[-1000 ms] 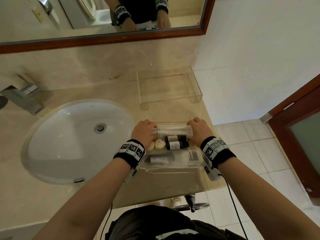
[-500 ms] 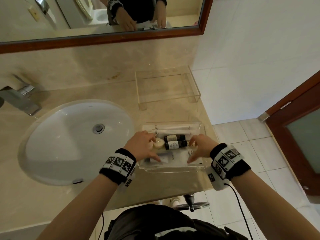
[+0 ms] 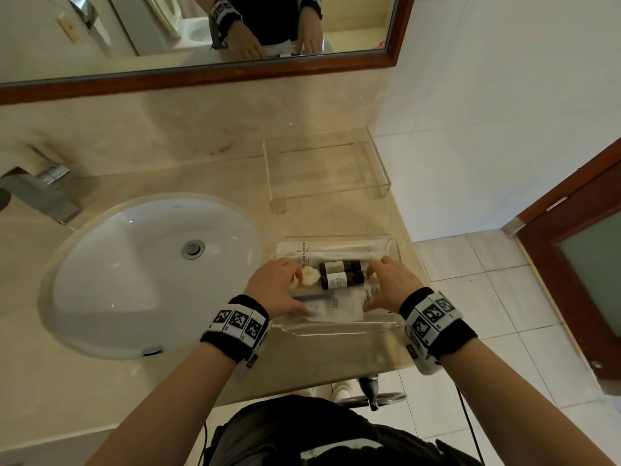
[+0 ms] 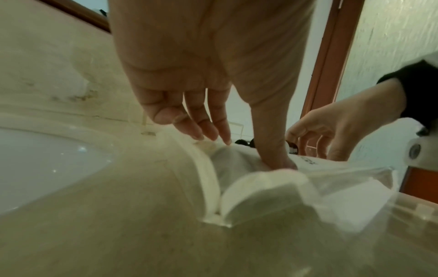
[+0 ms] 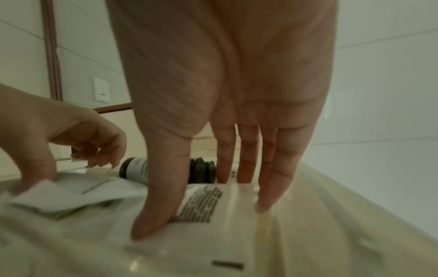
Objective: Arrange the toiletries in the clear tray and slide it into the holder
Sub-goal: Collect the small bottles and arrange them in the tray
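The clear tray lies on the counter near its front edge. It holds two dark bottles lying side by side, round white soaps, a long white packet along the far wall and flat white sachets at the near side. My left hand is over the tray's left part, its thumb pressing a sachet. My right hand is at the right part, thumb and straight fingers on a printed sachet. The empty clear holder stands behind the tray by the wall.
A white sink fills the counter to the left, with a metal faucet behind it. A wood-framed mirror hangs above. The counter ends just right of the tray, over a tiled floor and a door.
Both hands have drawn back toward me, from the long packet at the tray's far side to the flat sachets at its near side. The tray has stayed in place.
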